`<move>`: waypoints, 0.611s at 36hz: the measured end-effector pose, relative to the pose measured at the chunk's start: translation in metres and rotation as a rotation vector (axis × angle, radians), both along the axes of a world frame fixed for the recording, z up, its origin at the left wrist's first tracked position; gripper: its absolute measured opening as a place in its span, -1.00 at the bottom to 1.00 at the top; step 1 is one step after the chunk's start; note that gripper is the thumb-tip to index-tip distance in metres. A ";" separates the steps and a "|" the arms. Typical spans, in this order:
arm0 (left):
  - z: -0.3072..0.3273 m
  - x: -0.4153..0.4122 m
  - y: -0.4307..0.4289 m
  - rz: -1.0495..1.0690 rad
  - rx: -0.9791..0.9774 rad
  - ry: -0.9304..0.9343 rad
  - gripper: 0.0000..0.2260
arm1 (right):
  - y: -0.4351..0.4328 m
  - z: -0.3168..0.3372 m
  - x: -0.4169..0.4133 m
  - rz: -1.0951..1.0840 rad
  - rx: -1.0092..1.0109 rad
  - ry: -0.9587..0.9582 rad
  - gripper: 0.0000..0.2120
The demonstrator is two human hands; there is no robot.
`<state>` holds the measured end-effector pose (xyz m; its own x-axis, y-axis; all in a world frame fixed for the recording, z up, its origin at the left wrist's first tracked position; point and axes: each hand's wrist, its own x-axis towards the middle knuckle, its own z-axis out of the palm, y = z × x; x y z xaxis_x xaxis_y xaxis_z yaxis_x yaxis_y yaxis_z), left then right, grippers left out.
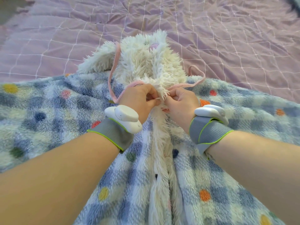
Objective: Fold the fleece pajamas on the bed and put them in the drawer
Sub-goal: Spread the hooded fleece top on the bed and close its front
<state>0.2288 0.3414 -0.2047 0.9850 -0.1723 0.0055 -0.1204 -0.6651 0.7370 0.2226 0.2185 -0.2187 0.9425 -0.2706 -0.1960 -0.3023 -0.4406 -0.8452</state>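
Head view, the only one we have: fleece pajamas (53, 111) lie spread flat on the bed (227, 38), front up, with the shaggy white hood (146, 57) pointing away from us. Our left hand (139, 98) and right hand (180, 103) meet at the neck of the white placket (160, 143), both pinched shut on its fuzzy edges, apparently fastening or straightening the top closure. We judge this as preparation, with no fold made yet and no drawer in sight. Next, we should smooth the front, tuck the hood and pink drawstrings (113, 65) inward, then bring the sides across.

The body is thick, plush fleece in blue and white checks with coloured dots; the hood and placket are long-piled, almost furry. A white button (168, 159) shows lower down. The quilted lilac bedcover is wrinkled. Grey bands with white sensors (123, 117) wrap both wrists.
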 end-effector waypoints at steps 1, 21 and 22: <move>-0.001 0.001 0.001 0.012 -0.046 0.052 -0.90 | -0.001 0.000 -0.001 -0.007 0.018 0.009 -0.78; -0.037 -0.045 -0.014 0.298 -0.457 0.453 -0.84 | -0.033 -0.038 -0.060 0.168 0.084 0.289 -0.70; -0.045 -0.054 -0.015 0.231 -0.296 0.396 -0.85 | -0.033 -0.044 -0.068 0.216 0.009 0.332 -0.72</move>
<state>0.1745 0.3264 -0.2494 0.9334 0.0017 -0.3587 0.3296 -0.3988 0.8557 0.1543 0.1854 -0.2622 0.8628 -0.0696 -0.5008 -0.4604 -0.5174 -0.7213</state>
